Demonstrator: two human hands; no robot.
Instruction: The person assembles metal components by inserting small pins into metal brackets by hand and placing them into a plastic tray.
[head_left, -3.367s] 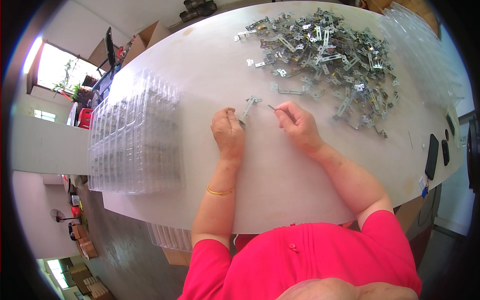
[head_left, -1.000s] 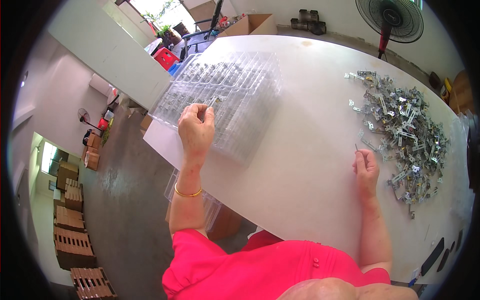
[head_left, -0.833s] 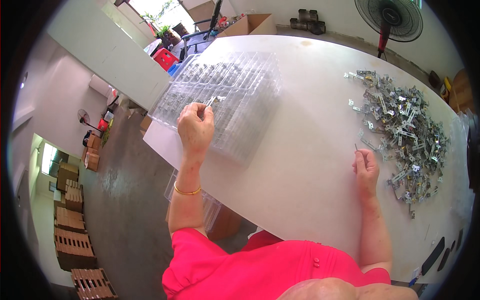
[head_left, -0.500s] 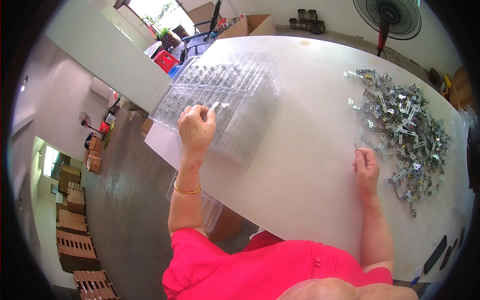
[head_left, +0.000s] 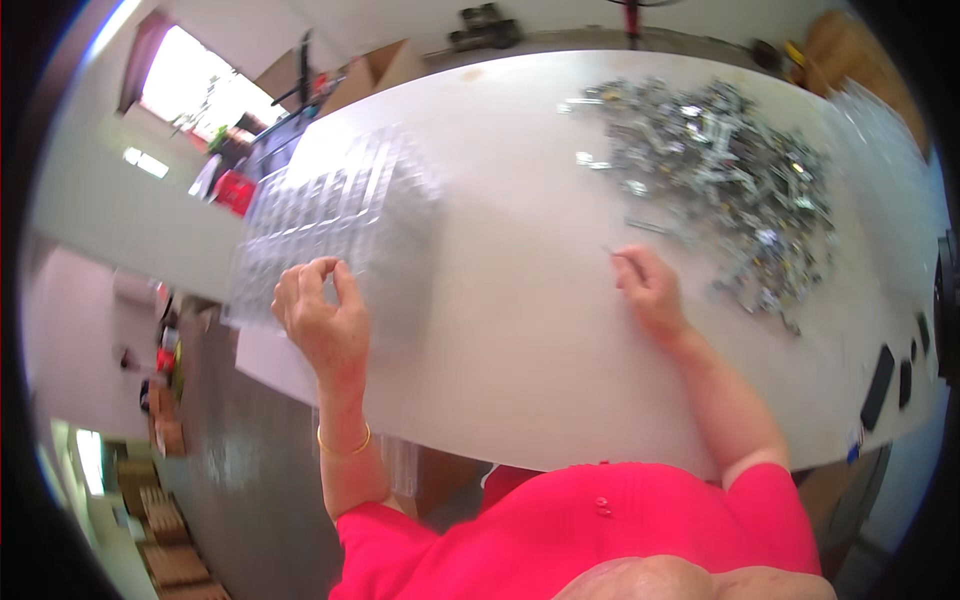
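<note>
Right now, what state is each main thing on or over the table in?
Left hand: fingers curled by the tray stack; grip unclear, blurred
Right hand: pinching a thin rod
Tray stack: clear, piled up
Metal parts: heaped loose, a few apart
Black oblong object: lying flat

Nothing legible here tbh. I can't make out a single letter or number on the clear trays stacked on the left of the table, the metal parts heaped far right, the flat black thing near right, or the cardboard boxes off left. Too blurry or small.
</note>
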